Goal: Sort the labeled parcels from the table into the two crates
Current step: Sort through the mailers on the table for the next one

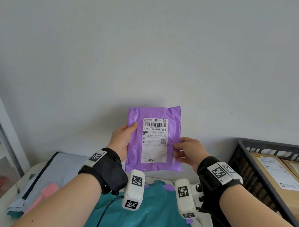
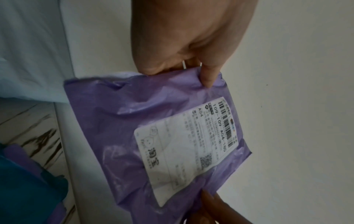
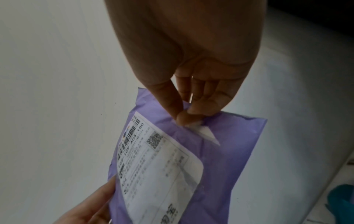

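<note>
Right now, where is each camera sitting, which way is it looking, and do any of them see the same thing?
Head: on the person's head, facing the wall and down; shows both forearms, left hand and right hand holding the purple parcel up.
Left wrist: looks along the left hand at the parcel's label.
Right wrist: looks along the right hand, whose fingers pinch the parcel's edge.
Shared: all three see the purple parcel and its label.
</note>
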The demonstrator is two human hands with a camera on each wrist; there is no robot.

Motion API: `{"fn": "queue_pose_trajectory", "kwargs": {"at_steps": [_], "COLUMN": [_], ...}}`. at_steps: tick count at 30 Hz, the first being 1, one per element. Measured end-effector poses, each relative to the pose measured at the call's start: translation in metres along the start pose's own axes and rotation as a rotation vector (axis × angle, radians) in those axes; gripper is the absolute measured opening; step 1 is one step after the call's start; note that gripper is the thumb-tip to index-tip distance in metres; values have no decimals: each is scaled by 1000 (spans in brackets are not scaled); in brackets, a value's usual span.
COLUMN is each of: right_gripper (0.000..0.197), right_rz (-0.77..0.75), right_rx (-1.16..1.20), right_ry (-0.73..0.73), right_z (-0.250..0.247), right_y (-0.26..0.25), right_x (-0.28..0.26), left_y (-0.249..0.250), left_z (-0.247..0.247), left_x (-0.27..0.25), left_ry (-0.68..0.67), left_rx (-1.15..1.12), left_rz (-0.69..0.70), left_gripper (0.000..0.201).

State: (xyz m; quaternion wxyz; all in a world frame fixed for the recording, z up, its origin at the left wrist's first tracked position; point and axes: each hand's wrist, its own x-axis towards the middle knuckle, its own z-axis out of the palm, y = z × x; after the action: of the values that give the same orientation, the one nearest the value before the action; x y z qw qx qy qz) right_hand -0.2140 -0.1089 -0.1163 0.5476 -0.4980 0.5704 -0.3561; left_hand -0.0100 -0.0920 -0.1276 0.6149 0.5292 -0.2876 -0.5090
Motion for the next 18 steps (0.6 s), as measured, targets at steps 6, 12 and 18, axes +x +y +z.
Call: {"fn": "queue_pose_trajectory", "kwargs": {"at_steps": [6,12,18], "right_gripper": [26,22,31], "right_rz": [-24,-78,-131], "right_rx": [88,55,-75], "right_ry": [31,127,334], "right_z": [-14,-43,-114], "right_y": [10,0,-18], "right_x": [-10,-30,-72], "left_y": [-8,-16,-19], "left_z": [11,52,121], "left_x": [-2,-15,-45], "left_ry": [26,-103,-351], "left_rx": [52,13,-59], "left_rz": [42,-18,-83], "left_gripper": [16,17,18]}}
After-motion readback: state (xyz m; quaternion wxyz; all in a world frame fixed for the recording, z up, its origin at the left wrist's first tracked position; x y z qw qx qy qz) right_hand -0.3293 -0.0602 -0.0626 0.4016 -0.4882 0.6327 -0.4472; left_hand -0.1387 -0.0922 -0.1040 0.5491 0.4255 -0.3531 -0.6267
